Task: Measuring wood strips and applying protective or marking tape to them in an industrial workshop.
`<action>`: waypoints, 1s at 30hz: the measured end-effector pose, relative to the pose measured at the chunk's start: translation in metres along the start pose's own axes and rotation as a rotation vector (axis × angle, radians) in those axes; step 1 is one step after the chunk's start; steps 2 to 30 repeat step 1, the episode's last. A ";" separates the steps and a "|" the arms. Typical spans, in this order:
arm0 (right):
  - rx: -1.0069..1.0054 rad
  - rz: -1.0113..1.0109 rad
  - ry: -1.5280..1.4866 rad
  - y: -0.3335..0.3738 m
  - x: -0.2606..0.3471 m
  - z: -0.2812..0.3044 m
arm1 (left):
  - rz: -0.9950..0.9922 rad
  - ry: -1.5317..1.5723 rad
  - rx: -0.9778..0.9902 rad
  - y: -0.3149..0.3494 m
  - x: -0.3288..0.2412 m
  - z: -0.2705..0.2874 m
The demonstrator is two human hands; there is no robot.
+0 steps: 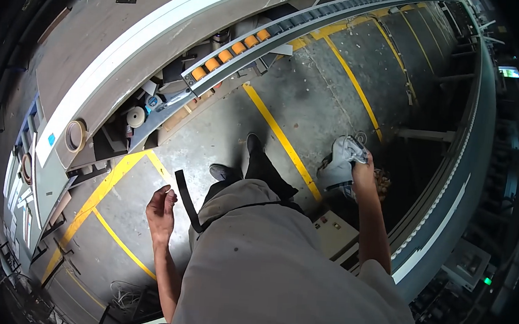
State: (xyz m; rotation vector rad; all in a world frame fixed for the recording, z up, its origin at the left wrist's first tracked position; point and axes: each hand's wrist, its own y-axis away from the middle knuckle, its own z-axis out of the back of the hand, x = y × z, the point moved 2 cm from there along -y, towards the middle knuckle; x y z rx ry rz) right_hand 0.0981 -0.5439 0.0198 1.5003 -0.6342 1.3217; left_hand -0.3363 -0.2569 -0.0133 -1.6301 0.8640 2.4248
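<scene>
On the right, my right hand (363, 171) is closed on a crumpled, shiny whitish piece (353, 148) that looks like plastic. It is held over a white bag (334, 171) standing low beside the right-hand machine. My left hand (160, 215) hangs at my left side with fingers loosely curled and nothing visible in it. Next to that hand, a black strap (186, 199) sticks out from the waist of my grey garment (287, 274).
Ahead left runs a long workbench (116, 47) with a tape roll (75, 136) at its edge. A roller track (231, 51) with orange rollers extends along it. A long machine (452, 195) lines the right. Yellow lines (285, 143) mark the concrete floor.
</scene>
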 end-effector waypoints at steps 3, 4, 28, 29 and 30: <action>0.032 0.018 0.079 -0.007 0.006 -0.015 | -0.031 0.049 -0.007 -0.005 -0.017 -0.006; 0.032 0.018 0.079 -0.007 0.006 -0.015 | -0.031 0.049 -0.007 -0.005 -0.017 -0.006; 0.032 0.018 0.079 -0.007 0.006 -0.015 | -0.031 0.049 -0.007 -0.005 -0.017 -0.006; 0.032 0.018 0.079 -0.007 0.006 -0.015 | -0.031 0.049 -0.007 -0.005 -0.017 -0.006; 0.032 0.018 0.079 -0.007 0.006 -0.015 | -0.031 0.049 -0.007 -0.005 -0.017 -0.006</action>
